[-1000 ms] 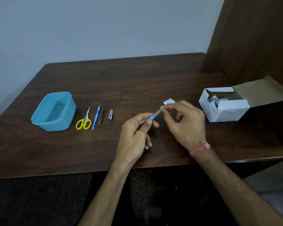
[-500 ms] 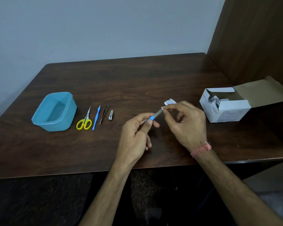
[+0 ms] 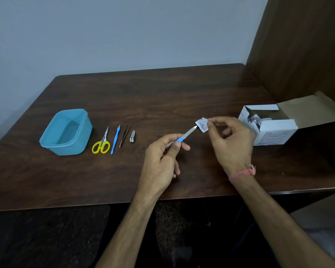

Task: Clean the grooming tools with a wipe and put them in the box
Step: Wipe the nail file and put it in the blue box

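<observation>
My left hand holds a metal nail file by its blue handle, blade pointing up and to the right. My right hand pinches a small white wipe just off the file's tip, beside a torn printed sachet. I cannot tell whether the fingers touch the sachet. A light blue plastic box stands open and empty at the left. Beside it lie yellow-handled scissors, a thin blue-handled tool, tweezers and a nail clipper.
An open white cardboard carton of sachets sits at the right, flap folded back against a brown wooden panel. The dark wooden table meets a grey wall at the back. Its front edge runs just below my wrists.
My right hand has slid off the file's tip and moved right, toward the sachet. The file's blade now shows bare. My left hand holds the file in about the same place.
</observation>
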Demonstrator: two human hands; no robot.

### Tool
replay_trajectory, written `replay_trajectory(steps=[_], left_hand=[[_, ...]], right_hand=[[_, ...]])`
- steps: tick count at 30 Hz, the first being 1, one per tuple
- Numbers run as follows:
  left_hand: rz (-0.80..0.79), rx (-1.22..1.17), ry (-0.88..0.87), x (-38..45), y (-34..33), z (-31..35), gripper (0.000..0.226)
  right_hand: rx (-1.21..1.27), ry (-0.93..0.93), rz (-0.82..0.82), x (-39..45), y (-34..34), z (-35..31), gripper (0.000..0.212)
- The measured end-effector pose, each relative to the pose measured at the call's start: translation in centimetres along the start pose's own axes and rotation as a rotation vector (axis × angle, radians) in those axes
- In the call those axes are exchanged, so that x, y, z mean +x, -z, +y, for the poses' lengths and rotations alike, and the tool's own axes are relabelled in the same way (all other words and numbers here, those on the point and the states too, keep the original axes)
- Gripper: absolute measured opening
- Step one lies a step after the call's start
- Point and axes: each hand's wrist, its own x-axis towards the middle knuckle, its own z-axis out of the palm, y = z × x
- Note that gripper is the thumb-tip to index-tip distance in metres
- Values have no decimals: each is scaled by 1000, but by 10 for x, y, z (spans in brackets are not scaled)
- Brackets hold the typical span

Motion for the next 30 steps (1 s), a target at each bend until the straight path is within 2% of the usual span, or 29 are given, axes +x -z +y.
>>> replay_trajectory(steps=[3,8,15,19,21,26,30], left_hand=[[9,0,3,0,1,0,27],[-3,-21,4,0,1,-1,27],[-17,-24,-8,1,2,-2,27],[2,-43,-12,1,1,-3,27],[11,-56,-9,1,1,-2,25],[1,-138,17,3,-1,-1,18],[-36,-131,17,2,1,2,18]], right_hand=[[15,106,-26,-6,2,-8,12],[-60,294,-175,-14,-1,-14,11],[-87,295,-181,-13,-2,-10,11],[-80,170,-50,-8,1,-9,12],[-74,216,-49,-10,2,-12,12],[-134,456,-235,-21,-2,-16,12],[-160,437,-232,-18,-4,-10,11]])
